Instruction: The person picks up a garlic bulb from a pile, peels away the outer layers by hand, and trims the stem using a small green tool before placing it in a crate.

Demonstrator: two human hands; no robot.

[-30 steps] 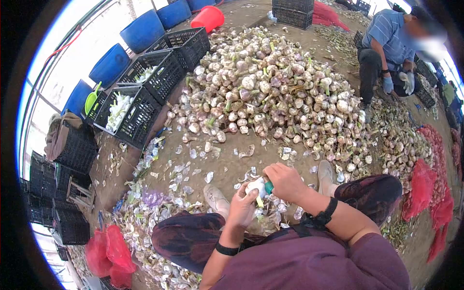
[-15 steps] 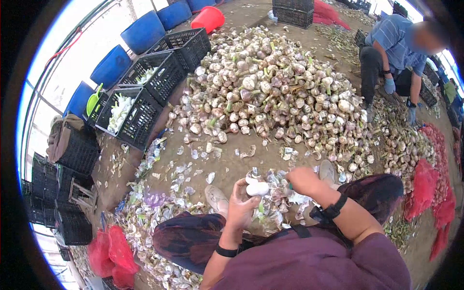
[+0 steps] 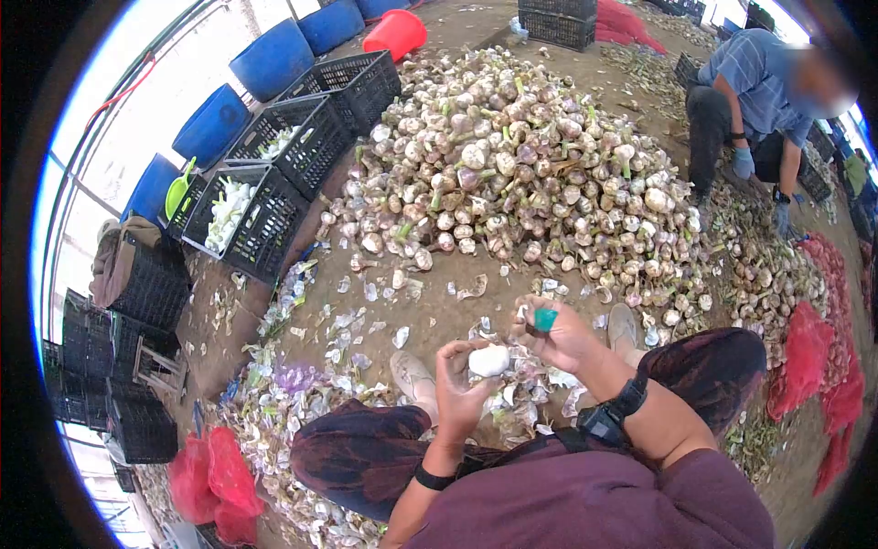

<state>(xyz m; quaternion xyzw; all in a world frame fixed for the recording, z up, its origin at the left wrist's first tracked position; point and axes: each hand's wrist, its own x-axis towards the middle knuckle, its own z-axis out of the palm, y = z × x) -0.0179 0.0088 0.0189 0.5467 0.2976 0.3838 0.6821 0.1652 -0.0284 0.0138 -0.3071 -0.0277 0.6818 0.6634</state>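
Observation:
In my left hand (image 3: pixel 460 384) is a peeled white garlic bulb (image 3: pixel 489 360), held between thumb and fingers above my lap. My right hand (image 3: pixel 569 342) is closed round a small green-handled tool (image 3: pixel 545 319), a little above and to the right of the bulb. The tool's working end is hard to make out. Garlic skins (image 3: pixel 526 389) cover the ground below both hands. Beyond them rises a large heap of unpeeled garlic bulbs (image 3: pixel 512 165).
Black crates (image 3: pixel 265 224) stand at the left, one holding white garlic (image 3: pixel 229 215). Blue barrels (image 3: pixel 273 62) and a red bucket (image 3: pixel 395 35) are behind them. Red mesh bags (image 3: pixel 800 352) lie at right, near a crouching person (image 3: pixel 754 87) with gloved hands.
My right hand has lifted and turned, bringing the green handle into clearer view. The left hand keeps the garlic bulb in nearly the same place.

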